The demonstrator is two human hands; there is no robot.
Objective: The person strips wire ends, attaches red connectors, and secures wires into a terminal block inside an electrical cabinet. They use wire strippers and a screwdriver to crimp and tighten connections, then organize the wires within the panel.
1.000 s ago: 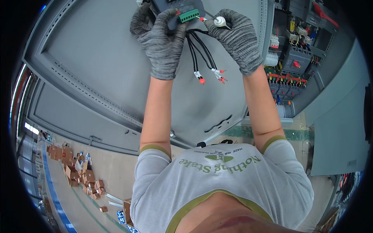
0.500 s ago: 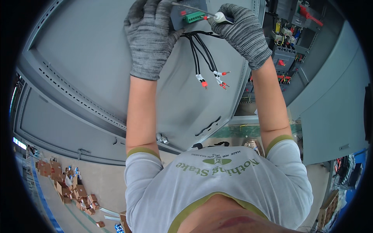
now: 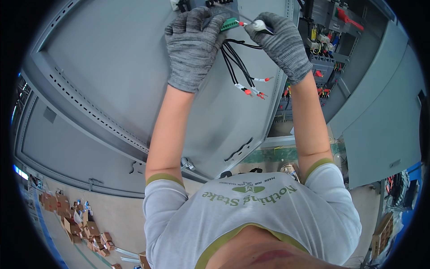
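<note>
My left hand (image 3: 191,51), in a grey knit glove, has its index finger and thumb closed at the left end of a green terminal block (image 3: 230,24) on a dark grey device (image 3: 230,6). My gloved right hand (image 3: 282,47) grips a screwdriver (image 3: 259,25) with a white handle; its shaft points up-left across the device. A wire end with a red ferrule (image 3: 242,23) sticks out from the right fingertips, close to the block's right end. Several black wires (image 3: 239,62) with white sleeves and red ferrules hang below, between the hands.
The device is on a grey cabinet door (image 3: 210,134). To the right, an open cabinet holds breakers (image 3: 320,67) and a red handle (image 3: 349,19). A grey panel (image 3: 380,148) stands at far right. Cardboard boxes (image 3: 89,228) lie on the floor at lower left.
My left hand has moved right along the device to the green terminal block. The right hand keeps the screwdriver and wire, shifting slightly. The hanging wires have swung a little right.
</note>
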